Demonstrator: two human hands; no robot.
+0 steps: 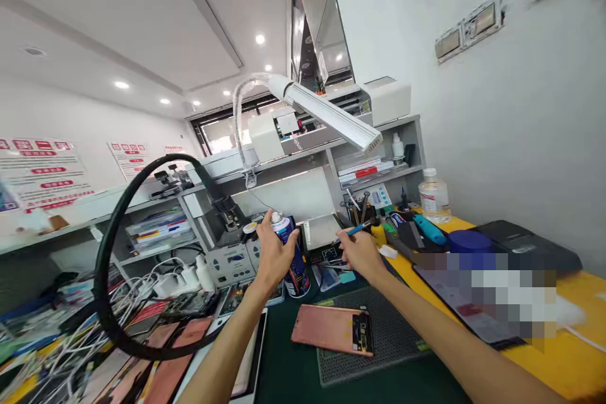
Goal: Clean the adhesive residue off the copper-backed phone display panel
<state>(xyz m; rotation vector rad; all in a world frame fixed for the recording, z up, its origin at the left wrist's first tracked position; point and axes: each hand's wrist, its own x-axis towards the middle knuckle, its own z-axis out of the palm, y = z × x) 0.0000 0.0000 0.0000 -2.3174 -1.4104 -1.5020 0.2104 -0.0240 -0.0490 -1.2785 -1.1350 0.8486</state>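
My left hand [275, 251] is at the blue spray can [296, 271], its thumb and forefinger spread on either side of the white nozzle. The can stands upright at the back of the dark green mat. My right hand [360, 252] pinches a thin blue pen-like tool [357, 229], held roughly level above the mat. Below the hands, an opened phone with a pinkish back [326, 328] and exposed parts at its right end lies on a grey perforated pad [383, 315].
A black hose [101, 265] loops at the left over white cables and phone parts. A lamp [331, 113] hangs above. At the right are a clear bottle [434, 196], a blue lid [470, 242] and a tablet-like device [459, 300] on a yellow surface.
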